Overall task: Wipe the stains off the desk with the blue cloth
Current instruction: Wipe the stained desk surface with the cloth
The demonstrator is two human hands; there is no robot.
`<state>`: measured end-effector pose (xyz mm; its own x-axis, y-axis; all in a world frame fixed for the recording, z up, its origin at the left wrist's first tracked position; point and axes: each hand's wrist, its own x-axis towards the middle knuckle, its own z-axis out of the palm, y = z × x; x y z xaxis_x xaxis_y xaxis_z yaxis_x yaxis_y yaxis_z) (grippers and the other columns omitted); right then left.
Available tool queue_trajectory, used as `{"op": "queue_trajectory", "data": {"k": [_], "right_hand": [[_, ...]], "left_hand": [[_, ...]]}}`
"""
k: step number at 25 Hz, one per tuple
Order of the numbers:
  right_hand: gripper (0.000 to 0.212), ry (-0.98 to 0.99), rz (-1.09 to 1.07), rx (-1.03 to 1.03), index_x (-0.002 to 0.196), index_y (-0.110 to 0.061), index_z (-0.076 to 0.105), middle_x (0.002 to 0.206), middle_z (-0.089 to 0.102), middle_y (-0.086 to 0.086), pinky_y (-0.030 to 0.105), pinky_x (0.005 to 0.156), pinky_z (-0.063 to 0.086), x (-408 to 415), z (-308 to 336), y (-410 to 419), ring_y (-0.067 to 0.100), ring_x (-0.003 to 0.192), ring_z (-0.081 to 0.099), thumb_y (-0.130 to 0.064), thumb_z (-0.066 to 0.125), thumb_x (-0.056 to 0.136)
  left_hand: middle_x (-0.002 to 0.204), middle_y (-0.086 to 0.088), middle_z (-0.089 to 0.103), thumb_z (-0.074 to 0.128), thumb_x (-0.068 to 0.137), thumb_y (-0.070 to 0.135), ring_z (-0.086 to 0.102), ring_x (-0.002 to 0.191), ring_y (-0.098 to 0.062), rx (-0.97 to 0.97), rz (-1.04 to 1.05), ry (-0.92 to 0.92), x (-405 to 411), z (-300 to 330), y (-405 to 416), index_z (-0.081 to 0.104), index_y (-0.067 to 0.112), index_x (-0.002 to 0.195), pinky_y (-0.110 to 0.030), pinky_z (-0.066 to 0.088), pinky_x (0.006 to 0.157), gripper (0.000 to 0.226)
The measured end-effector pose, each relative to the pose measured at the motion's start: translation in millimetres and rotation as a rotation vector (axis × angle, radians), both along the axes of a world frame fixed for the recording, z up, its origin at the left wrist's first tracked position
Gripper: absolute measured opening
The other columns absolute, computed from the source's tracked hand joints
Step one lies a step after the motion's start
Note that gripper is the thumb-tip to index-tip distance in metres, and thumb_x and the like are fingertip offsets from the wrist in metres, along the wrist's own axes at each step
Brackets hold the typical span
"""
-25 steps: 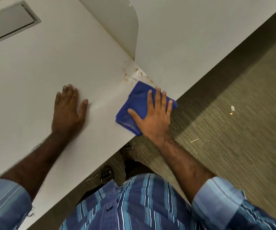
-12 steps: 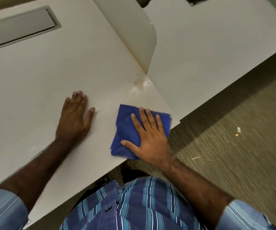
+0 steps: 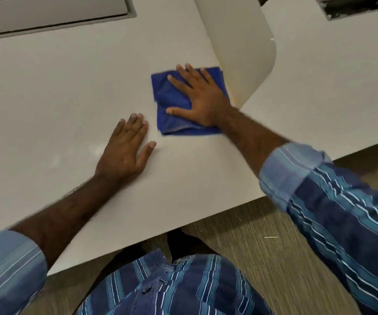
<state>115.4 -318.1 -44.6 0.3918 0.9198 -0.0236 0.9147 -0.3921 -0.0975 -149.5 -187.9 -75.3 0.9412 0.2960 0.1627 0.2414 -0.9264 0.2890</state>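
Note:
A folded blue cloth [image 3: 172,114] lies flat on the white desk [image 3: 58,92], close to the upright divider panel [image 3: 240,42]. My right hand [image 3: 201,98] presses down on the cloth with its fingers spread, palm covering the cloth's right part. Just left of the cloth, my left hand [image 3: 126,151] rests flat on the bare desk, fingers together and thumb out, holding nothing. No stains show on the desk surface around the cloth; whatever lies under the cloth is hidden.
A grey cable flap [image 3: 53,12] is set into the desk at the back left. A second white desk [image 3: 319,87] adjoins beyond the divider, with a cut-out [image 3: 360,6] at the top right. Carpeted floor [image 3: 263,258] lies below the desk's front edge.
My right hand has slid the cloth away from the desk's front corner, over the stained spot, up beside the divider. The orange stains seen earlier no longer show. My left hand stayed flat.

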Motion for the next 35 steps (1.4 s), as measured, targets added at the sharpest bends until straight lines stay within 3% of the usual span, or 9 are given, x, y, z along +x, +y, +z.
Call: {"op": "queue_trajectory", "data": {"k": [5,11,14,18,22,26,29,32,35], "right_hand": [[0.095,0.045,-0.216,0.070,0.176,-0.027,0.026,0.185,0.020,0.010,0.058,0.139,0.010,21.7,-1.9,12.1,0.034,0.172,0.017,-0.085,0.039,0.101],[0.092,-0.064,-0.525,0.212,0.172,-0.017,0.037,0.179,0.033,0.016,0.055,0.138,0.020,-80.8,-15.1,-79.7,0.036,0.167,0.032,-0.081,0.040,0.106],[0.096,-0.070,-0.633,0.098,0.176,-0.018,0.025,0.183,0.023,0.017,0.057,0.138,0.019,-153.3,-18.8,-141.0,0.035,0.170,0.026,-0.083,0.035,0.106],[0.102,-0.047,-0.588,-0.001,0.176,-0.015,0.024,0.183,0.019,0.018,0.062,0.137,0.020,-188.8,-20.9,-169.0,0.038,0.170,0.021,-0.087,0.029,0.103],[0.110,-0.039,-0.421,0.008,0.176,-0.017,0.020,0.184,0.016,0.017,0.060,0.139,0.013,-140.2,-17.1,-120.1,0.035,0.172,0.016,-0.093,0.029,0.098],[0.107,-0.034,-0.278,0.074,0.175,-0.019,0.029,0.183,0.025,0.013,0.057,0.139,0.014,-56.1,-11.4,-26.1,0.034,0.171,0.021,-0.093,0.031,0.098],[0.107,0.007,-0.190,0.019,0.176,-0.021,0.023,0.185,0.020,0.011,0.057,0.139,0.012,1.7,-3.0,46.6,0.034,0.172,0.016,-0.092,0.032,0.097],[0.106,0.073,-0.288,0.008,0.177,-0.022,0.019,0.185,0.017,0.012,0.057,0.140,0.008,29.3,3.2,81.2,0.035,0.172,0.013,-0.090,0.035,0.098],[0.104,0.060,-0.437,0.068,0.177,-0.021,0.021,0.184,0.020,0.015,0.057,0.140,0.008,13.8,-2.2,64.6,0.037,0.171,0.016,-0.089,0.033,0.099]], "left_hand": [[0.168,-0.016,0.034,0.037,0.110,0.043,0.026,0.160,-0.027,-0.005,0.011,0.020,-1.1,3.2,-2.2,0.040,0.000,0.157,-0.049,0.020,0.131,0.064],[0.170,-0.013,0.029,0.033,0.110,0.046,0.021,0.162,-0.024,-0.016,0.009,0.050,-2.1,2.4,-0.2,0.036,0.003,0.160,-0.045,0.016,0.133,0.066],[0.171,-0.012,0.029,0.033,0.110,0.046,0.020,0.162,-0.023,-0.014,0.008,0.038,-1.9,1.0,-1.0,0.035,0.004,0.160,-0.045,0.016,0.133,0.066],[0.171,-0.012,0.029,0.030,0.110,0.049,0.020,0.162,-0.023,-0.013,0.005,0.034,-1.4,-2.1,0.9,0.035,0.005,0.160,-0.045,0.016,0.133,0.067],[0.169,-0.014,0.032,0.031,0.110,0.050,0.023,0.161,-0.025,-0.015,0.006,0.003,-1.4,-4.6,1.5,0.038,0.003,0.159,-0.048,0.019,0.132,0.068],[0.165,-0.017,0.040,0.045,0.108,0.041,0.032,0.158,-0.030,-0.010,0.013,-0.052,-1.4,-2.8,-0.6,0.046,-0.001,0.154,-0.051,0.025,0.129,0.062],[0.166,-0.016,0.038,0.043,0.109,0.043,0.030,0.159,-0.029,-0.010,0.015,-0.005,0.0,2.4,-0.4,0.044,0.001,0.156,-0.050,0.024,0.130,0.063],[0.170,-0.013,0.032,0.036,0.110,0.046,0.024,0.161,-0.026,-0.026,0.001,0.040,-1.5,4.9,0.4,0.039,0.004,0.159,-0.047,0.019,0.132,0.065],[0.172,-0.011,0.026,0.030,0.110,0.049,0.017,0.163,-0.023,-0.045,-0.001,0.106,-3.0,9.7,-0.6,0.032,0.006,0.162,-0.045,0.014,0.133,0.067]]}}
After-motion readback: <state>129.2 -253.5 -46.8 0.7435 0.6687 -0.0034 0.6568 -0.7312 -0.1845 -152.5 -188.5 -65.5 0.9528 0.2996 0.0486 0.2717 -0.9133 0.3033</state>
